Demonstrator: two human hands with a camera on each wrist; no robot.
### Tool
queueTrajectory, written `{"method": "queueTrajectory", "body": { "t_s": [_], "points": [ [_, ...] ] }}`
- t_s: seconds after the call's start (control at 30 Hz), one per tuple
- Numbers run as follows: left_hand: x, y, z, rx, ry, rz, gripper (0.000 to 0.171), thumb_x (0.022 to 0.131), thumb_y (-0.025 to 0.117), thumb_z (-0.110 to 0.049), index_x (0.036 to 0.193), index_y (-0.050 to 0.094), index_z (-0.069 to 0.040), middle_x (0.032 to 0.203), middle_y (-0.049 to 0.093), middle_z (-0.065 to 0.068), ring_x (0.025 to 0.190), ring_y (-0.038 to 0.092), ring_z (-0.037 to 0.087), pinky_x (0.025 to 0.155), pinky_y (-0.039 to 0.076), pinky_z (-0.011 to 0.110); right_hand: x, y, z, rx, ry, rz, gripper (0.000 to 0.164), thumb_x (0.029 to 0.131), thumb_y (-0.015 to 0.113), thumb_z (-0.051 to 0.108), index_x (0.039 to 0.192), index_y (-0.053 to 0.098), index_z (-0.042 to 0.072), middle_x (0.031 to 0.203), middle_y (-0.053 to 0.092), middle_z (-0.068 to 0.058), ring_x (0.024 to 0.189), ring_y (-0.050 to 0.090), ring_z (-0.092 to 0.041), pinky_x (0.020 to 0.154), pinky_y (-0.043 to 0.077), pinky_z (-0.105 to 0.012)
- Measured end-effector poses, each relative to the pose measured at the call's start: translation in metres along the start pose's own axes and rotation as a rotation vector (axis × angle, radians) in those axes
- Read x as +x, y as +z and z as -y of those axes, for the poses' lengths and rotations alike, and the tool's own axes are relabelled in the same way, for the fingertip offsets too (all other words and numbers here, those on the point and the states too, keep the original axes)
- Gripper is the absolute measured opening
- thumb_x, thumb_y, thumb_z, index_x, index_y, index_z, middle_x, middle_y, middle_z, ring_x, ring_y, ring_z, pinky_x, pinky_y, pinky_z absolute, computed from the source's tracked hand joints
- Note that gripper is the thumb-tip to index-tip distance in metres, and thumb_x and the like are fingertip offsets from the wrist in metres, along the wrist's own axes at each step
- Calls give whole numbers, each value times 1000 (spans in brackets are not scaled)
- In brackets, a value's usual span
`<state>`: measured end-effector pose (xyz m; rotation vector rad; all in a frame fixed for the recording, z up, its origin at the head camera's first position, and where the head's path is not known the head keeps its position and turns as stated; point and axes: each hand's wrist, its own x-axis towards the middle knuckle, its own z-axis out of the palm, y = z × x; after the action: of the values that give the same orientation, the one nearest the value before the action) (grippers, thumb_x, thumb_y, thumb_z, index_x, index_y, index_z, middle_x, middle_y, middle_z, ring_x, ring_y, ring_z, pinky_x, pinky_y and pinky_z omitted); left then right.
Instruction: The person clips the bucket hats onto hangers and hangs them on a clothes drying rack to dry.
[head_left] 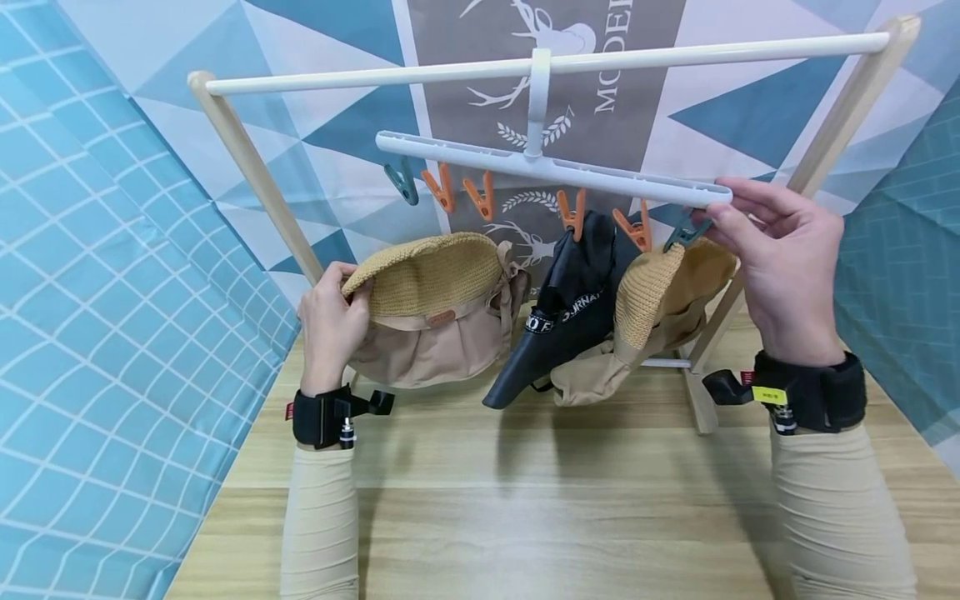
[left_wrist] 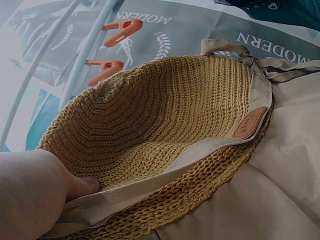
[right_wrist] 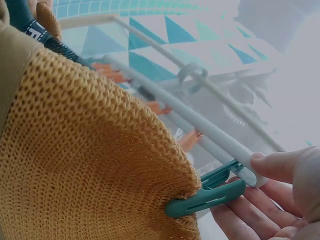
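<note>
My left hand (head_left: pixel 333 321) grips the edge of a straw hat with a pinkish-beige fabric brim (head_left: pixel 431 317), thumb inside the woven crown. In the left wrist view the hat (left_wrist: pixel 165 100) shows its hollow and a brown leather tag. With thumb and fingers my right hand (head_left: pixel 791 250) pinches the right end of a white clip hanger (head_left: pixel 555 167), which hangs tilted from a rail, right end lower. Close to those fingers a green clip (right_wrist: pixel 210 195) bites a second straw hat (right_wrist: pixel 100 150). Beside it a black cap (head_left: pixel 577 300) hangs from an orange clip (head_left: pixel 572 215).
The hanger's left half carries a green clip (head_left: pixel 402 181) and orange clips (head_left: pixel 480 196) with nothing in them. A wooden rack with a white rail (head_left: pixel 360 79) spans the table (head_left: pixel 525 500). Patterned cloth (head_left: pixel 330 50) stands close behind it.
</note>
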<state>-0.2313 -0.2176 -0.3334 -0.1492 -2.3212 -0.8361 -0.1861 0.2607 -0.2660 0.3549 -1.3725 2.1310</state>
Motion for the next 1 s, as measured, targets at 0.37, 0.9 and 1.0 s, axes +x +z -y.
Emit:
{"method": "queueTrajectory", "body": {
  "t_s": [0.37,0.9,1.0],
  "points": [
    [-1,0,1,-6,-13,-3,21,111,68,-12,124,75,4,111,82,28,67,65,45,63,35,39,-6,10,19,-2,-43,16,41,88,87,-14,126,74,-22,108,87,-20,89,88,-22,85,68,-33],
    [1,-3,2,12,-20,-2,22,111,68,-12,124,75,3,110,83,27,53,50,26,54,31,34,-52,30,38,-274,-198,40,35,87,88,-14,119,78,-20,100,87,-7,84,84,-11,78,63,-15],
    [1,-3,2,16,-30,1,22,111,68,-13,125,76,3,110,83,27,52,45,20,54,30,34,-61,37,41,-341,-251,61,32,87,89,-13,117,79,-19,99,87,-5,84,85,-9,77,63,-15]
  ]
}}
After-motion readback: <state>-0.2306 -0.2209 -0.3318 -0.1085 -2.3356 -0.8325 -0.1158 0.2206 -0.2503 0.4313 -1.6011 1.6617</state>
